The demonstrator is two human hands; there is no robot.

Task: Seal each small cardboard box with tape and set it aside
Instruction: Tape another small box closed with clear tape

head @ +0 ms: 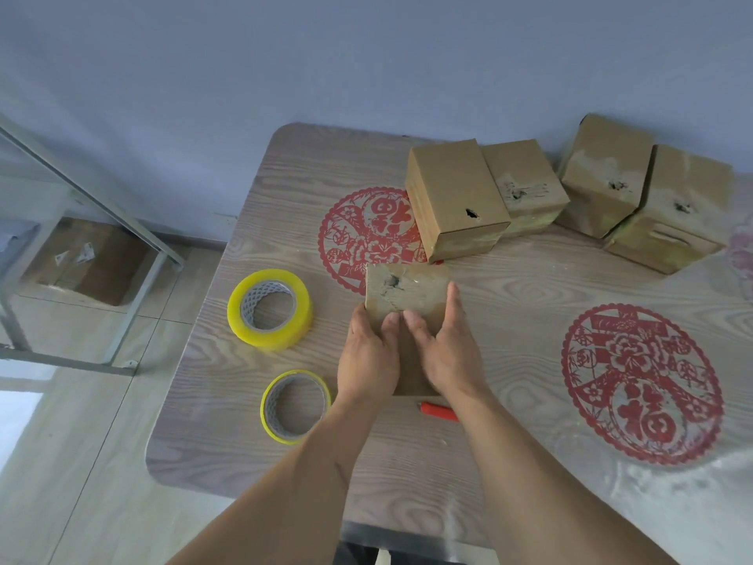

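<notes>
A: Where is the small brown cardboard box sitting?

B: Mid-worktop, on the pale wood-grain worktop. The left hand and right hand are gripping its sides, thumbs pressing on top, fingers lying close together.

A: Any room at the edges?

B: Two yellow tape rolls are lying near the left edge, a red cutter just behind the box, four brown cardboard boxes lining up by the blue wall.

A: Writing?

B: Red paper-cut medallions are showing Chinese characters.
</notes>
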